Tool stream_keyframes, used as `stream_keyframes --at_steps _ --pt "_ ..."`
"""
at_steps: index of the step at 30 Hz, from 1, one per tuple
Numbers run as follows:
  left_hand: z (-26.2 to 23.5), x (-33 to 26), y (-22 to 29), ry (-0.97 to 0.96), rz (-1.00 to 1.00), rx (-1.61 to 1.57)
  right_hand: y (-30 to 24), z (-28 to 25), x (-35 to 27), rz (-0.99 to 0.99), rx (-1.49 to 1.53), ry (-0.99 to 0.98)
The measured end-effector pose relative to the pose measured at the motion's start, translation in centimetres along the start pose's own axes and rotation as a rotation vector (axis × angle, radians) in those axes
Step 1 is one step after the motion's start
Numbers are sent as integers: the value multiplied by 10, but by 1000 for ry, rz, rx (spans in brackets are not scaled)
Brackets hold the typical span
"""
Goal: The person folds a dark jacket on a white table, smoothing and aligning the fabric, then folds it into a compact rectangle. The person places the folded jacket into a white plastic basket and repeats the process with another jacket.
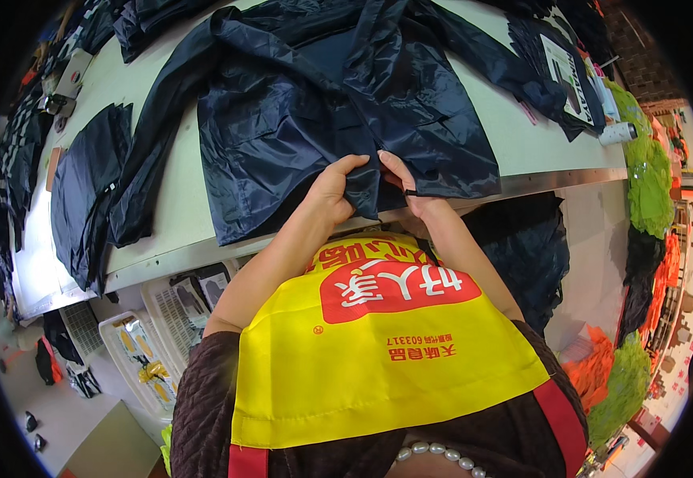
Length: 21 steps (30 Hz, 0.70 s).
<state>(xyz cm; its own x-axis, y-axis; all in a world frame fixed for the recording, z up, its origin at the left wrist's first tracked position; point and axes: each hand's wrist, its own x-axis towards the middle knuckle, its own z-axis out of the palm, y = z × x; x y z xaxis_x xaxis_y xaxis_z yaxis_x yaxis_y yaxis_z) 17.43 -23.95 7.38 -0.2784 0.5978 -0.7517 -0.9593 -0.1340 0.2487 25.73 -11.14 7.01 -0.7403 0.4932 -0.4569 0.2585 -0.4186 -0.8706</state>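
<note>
A shiny dark navy jacket lies spread on the pale table, its sleeves reaching out to both sides and its hem at the near edge. My left hand pinches the hem by the front opening, thumb on top and fingers partly hidden beneath the cloth. Close beside it, my right hand grips the other front edge, with its thumb over the fabric and the fingers tucked under. The two hands are nearly together at the middle of the jacket.
Folded dark cloth lies left on the table. Dark garments with a printed bag and a small roll are at the right. White plastic baskets stand below left. Lime-green cloth is piled on the right, and dark fabric hangs below the table.
</note>
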Motion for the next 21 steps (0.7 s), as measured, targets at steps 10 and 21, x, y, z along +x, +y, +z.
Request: stream_keyframes --at_steps 10,21 --pt "6 -8 0 -109 49 11 -4 -25 -19 91 210 -194" --pt "4 10 -14 -113 159 121 10 -23 -16 98 205 -109"
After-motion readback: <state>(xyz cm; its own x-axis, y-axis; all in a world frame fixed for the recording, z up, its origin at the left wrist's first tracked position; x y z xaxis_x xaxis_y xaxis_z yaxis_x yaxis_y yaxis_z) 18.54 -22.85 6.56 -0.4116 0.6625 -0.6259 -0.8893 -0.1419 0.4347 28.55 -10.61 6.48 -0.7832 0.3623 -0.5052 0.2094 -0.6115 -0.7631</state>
